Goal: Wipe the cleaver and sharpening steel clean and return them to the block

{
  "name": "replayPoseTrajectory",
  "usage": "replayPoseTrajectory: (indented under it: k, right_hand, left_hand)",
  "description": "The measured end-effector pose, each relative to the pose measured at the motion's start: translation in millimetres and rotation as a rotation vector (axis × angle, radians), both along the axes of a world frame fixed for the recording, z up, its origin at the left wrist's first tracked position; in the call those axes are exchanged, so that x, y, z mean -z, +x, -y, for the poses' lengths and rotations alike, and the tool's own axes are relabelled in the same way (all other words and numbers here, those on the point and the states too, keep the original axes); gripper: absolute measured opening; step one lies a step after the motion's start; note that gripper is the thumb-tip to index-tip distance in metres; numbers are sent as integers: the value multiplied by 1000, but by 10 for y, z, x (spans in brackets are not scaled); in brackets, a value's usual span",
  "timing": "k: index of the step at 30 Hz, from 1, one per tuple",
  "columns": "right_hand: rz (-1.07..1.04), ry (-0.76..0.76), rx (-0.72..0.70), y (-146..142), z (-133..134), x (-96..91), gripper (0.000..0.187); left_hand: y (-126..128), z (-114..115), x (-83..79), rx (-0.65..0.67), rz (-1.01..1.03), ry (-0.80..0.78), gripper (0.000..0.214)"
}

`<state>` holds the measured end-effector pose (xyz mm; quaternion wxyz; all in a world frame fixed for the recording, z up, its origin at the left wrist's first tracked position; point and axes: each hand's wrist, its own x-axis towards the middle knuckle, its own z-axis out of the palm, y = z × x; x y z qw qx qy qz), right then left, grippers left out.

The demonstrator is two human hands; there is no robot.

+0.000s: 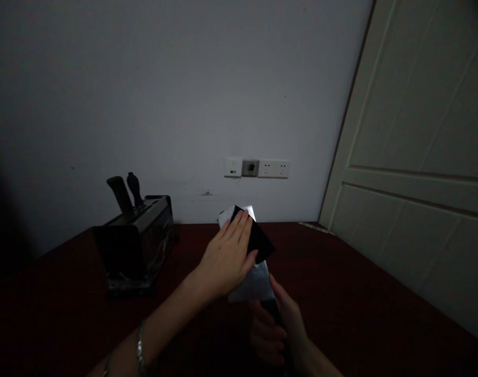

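Left hand (228, 257), fingers flat & together, presses a black cloth (261, 242) onto the cleaver (256, 285) blade, held above the dark red surface (360, 293). Right hand (278, 325) is closed round the handle. Blade looks stiff, heavy, sharp, prob. slick; safest hold is the handle. Knife block (139, 243) stands at left.

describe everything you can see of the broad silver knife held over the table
The broad silver metal cleaver has a wide, rectangular, shiny blade; its handle is mostly hidden in the grip. It is held above the dark red wooden table, pointing away from the person, flat face tilted up. The right hand is closed around the handle. The left hand lies flat on a black cloth pressed against the blade's far half. Dim light hides the edge and any marks.
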<state>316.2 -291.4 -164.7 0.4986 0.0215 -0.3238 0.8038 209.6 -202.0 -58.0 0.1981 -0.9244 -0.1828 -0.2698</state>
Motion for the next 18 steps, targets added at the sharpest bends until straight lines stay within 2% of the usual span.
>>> replayPoseTrajectory:
  k: [5,13,18]
  right_hand:
    - [42,-1,0,-17,-2,4,55]
    - [21,1,71,80,7,-101,58]
    - [5,18,-6,30,5,-53,56]
  left_hand:
    - [-35,-110,-32,-22,35,-18,57]
    - [1,61,14,43,-29,-12,58]
    - [-16,-104,2,3,15,-30,56]
